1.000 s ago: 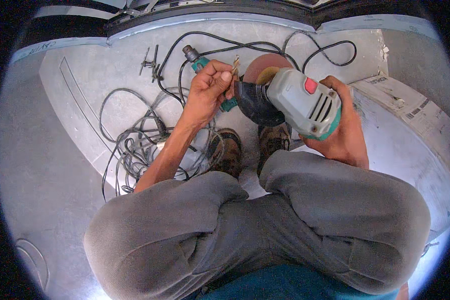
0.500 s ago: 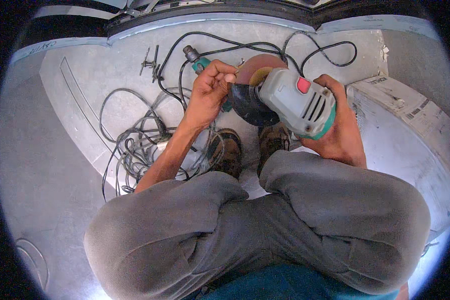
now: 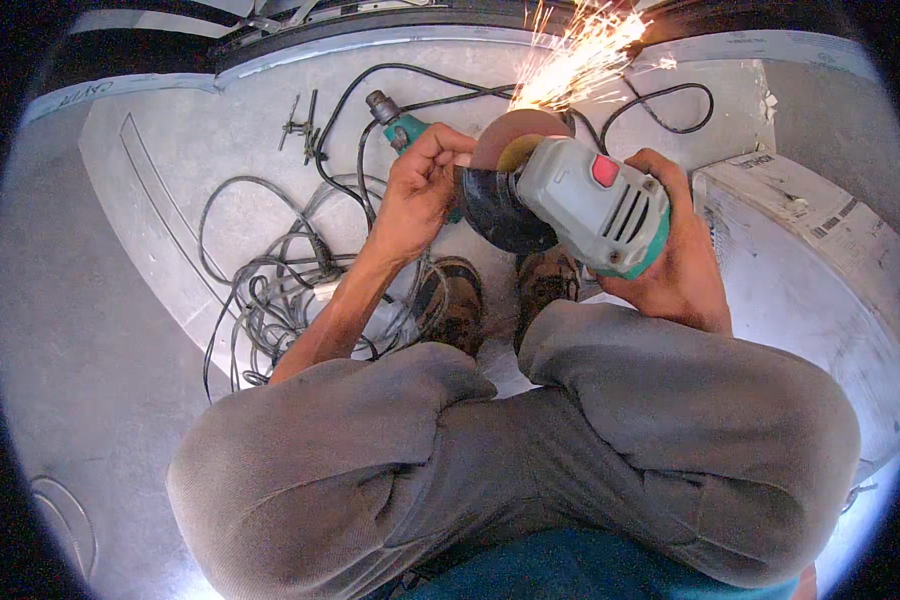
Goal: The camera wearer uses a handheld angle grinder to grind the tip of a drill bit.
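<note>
My right hand [image 3: 675, 265] is wrapped around the rear of a grey-and-green angle grinder [image 3: 595, 200] with a red button. Its reddish-brown disc [image 3: 510, 135] points away from me, with a black guard [image 3: 505, 215] on the near side. Bright sparks [image 3: 575, 65] fly from the disc's far edge. My left hand [image 3: 420, 190] is closed in a pinch right beside the disc's left edge. The small metal piece in its fingertips is mostly hidden now. Behind that hand lies a green power drill [image 3: 398, 125] with a metal chuck, partly covered.
Tangled black cables [image 3: 280, 300] lie on the floor at left, and another cable [image 3: 670, 90] loops behind the grinder. A T-shaped metal tool [image 3: 300, 130] lies near the drill. A worn cardboard box [image 3: 800, 230] stands at right. A dark metal frame [image 3: 420, 20] runs across the far side.
Sparks have appeared at the disc. My left fingertips have moved slightly, and the small piece they pinched above the disc's edge is now hidden. The grinder has barely shifted.
</note>
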`<state>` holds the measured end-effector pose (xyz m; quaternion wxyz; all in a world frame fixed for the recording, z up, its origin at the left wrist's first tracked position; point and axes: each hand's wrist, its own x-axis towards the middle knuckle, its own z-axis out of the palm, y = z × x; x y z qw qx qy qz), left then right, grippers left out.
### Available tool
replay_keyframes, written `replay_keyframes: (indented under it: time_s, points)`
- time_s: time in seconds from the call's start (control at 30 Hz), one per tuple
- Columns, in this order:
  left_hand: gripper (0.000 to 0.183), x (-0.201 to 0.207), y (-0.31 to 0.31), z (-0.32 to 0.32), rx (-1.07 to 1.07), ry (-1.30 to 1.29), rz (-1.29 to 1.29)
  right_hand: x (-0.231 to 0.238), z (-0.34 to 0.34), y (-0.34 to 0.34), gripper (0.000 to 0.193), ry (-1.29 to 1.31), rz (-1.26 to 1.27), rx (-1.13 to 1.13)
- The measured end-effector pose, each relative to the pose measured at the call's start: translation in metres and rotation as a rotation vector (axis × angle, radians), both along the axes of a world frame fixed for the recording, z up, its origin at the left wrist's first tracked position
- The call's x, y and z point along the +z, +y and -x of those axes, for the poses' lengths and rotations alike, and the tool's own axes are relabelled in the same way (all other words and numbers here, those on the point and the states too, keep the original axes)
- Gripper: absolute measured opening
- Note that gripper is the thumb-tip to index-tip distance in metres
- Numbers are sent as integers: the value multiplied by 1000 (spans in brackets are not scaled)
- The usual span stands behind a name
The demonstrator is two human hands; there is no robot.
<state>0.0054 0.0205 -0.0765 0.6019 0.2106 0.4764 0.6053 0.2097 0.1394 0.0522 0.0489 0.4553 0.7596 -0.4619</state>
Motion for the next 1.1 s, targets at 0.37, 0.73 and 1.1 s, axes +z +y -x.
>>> replay_keyframes:
  time_s: [0.37, 0.73, 1.1]
  points:
    - [21, 2, -5, -4, -8, 79, 58, -1, 1, -1, 85, 29, -18, -22]
    - [10, -6, -1, 8, 93, -160, 119, -2, -4, 2, 85, 30, -48, -45]
    - [13, 1, 1, 10, 96, -130, -32, 3, -1, -1, 80, 29, -53, -70]
